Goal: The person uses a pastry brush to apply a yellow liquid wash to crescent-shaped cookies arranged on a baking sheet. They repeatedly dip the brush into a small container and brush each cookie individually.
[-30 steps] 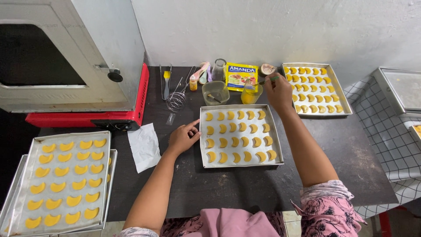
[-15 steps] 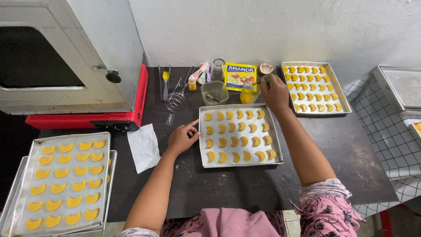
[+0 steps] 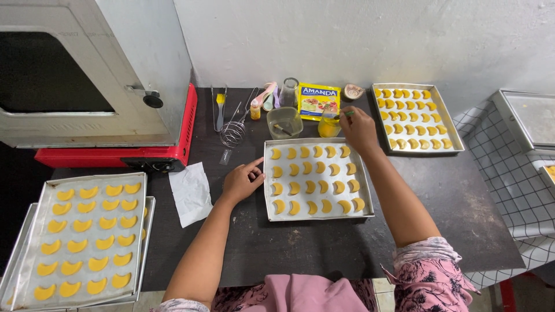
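A metal baking tray with rows of yellow crescent-shaped cookies lies in front of me on the dark table. My left hand rests at the tray's left edge, fingers touching its rim. My right hand is past the tray's far right corner and holds a thin brush whose tip reaches into a small cup of yellow liquid.
A second tray of cookies sits at the far right, two stacked trays of cookies at the near left. A metal oven on a red base stands far left. A clear cup, yellow packet, whisk, tongs and a white paper lie about.
My right hand has drawn back from the far-right tray toward the small yellow cup. The left hand has stayed at the tray's edge.
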